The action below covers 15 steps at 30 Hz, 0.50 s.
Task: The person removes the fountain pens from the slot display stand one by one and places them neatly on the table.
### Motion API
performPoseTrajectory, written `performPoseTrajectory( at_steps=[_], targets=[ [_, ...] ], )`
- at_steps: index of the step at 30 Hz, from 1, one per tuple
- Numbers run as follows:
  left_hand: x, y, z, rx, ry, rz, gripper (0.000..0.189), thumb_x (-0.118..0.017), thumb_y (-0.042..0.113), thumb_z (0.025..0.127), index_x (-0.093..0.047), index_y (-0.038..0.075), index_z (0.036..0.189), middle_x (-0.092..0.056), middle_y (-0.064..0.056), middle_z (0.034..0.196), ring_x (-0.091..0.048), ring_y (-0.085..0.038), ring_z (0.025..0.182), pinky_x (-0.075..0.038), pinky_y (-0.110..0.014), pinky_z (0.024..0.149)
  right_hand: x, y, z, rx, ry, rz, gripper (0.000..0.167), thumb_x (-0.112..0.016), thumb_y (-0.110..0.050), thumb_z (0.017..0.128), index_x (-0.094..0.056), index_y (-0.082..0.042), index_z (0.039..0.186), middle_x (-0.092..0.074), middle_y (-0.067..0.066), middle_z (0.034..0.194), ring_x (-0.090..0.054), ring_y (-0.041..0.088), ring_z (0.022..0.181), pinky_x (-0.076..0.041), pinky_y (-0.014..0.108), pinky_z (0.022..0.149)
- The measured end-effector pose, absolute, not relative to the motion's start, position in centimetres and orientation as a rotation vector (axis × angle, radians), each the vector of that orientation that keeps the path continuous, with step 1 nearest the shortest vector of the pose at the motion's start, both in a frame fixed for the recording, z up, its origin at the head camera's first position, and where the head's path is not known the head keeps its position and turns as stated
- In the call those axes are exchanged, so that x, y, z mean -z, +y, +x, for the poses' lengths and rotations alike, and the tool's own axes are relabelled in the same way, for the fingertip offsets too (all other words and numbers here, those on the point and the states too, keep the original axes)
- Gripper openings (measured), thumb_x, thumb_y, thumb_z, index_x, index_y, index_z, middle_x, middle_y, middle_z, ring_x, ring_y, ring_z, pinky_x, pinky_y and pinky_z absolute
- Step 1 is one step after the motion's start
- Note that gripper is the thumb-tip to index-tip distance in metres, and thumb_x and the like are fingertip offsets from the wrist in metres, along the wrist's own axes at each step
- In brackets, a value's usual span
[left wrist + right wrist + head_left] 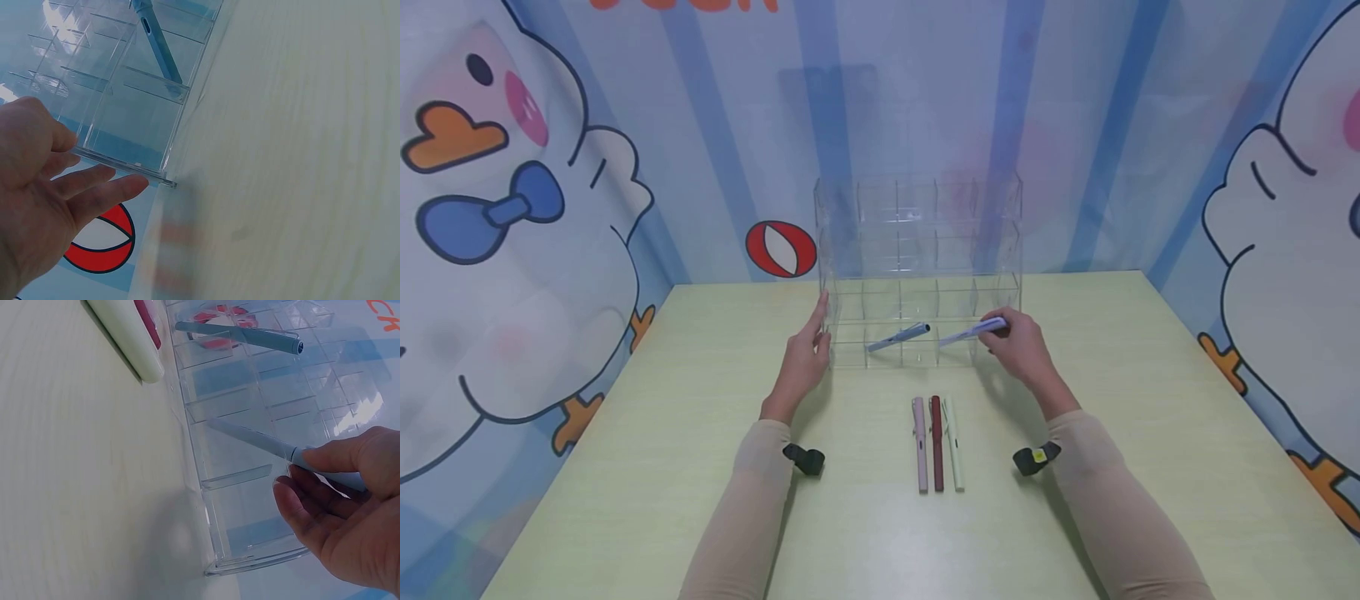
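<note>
A clear acrylic rack (917, 287) with stepped compartments stands at the back of the table. My left hand (805, 362) rests against its left side, fingers fairly straight along the side panel (125, 164). My right hand (1022, 346) pinches a lavender pen (973, 332) by its upper end between thumb and fingers. The pen is tilted, its lower end within a front-row compartment in the right wrist view (250, 436). A blue pen (898, 337) leans in another front-row compartment, left of the lavender one.
Three pens lie side by side on the table in front of the rack: a pale purple pen (921, 446), a dark red pen (937, 442) and a pale green pen (954, 446). A printed backdrop (737, 150) rises behind and beside the table (647, 467).
</note>
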State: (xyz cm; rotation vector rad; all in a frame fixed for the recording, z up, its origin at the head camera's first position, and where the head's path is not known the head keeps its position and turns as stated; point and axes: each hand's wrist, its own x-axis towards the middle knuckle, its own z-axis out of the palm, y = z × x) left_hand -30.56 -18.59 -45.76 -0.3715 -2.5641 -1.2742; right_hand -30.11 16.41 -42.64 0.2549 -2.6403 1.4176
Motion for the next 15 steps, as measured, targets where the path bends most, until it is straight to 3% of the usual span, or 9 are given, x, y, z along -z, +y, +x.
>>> performPoseTrajectory(
  at_steps=[9,15],
  targets=[
    [45.75,-18.6,-30.55,1.279,-2.571,-0.363,0.074,-0.047,0.006,0.105,-0.012,0.04,0.161,-0.031,-0.011,0.161,-0.041,-0.033,0.14,-0.041,-0.048,0.108,42.16,16.46,-30.0,-1.461,-2.566,0.272,0.024,-0.063,-0.008,0.097,-0.063,0.005,0.118,-0.067,0.022,0.107,-0.067,0.032,0.091,-0.059,0.039,0.075],
    [45.67,-18.55,-30.59,1.271,-2.571,-0.362,0.072,-0.047,0.006,0.105,-0.013,0.036,0.161,-0.032,-0.012,0.16,-0.042,-0.034,0.139,-0.042,-0.048,0.108,41.7,16.57,-29.91,-1.492,-2.481,0.281,0.026,-0.063,-0.005,0.096,-0.061,0.008,0.119,-0.066,0.024,0.108,-0.067,0.034,0.094,-0.059,0.028,0.072]
  ],
)
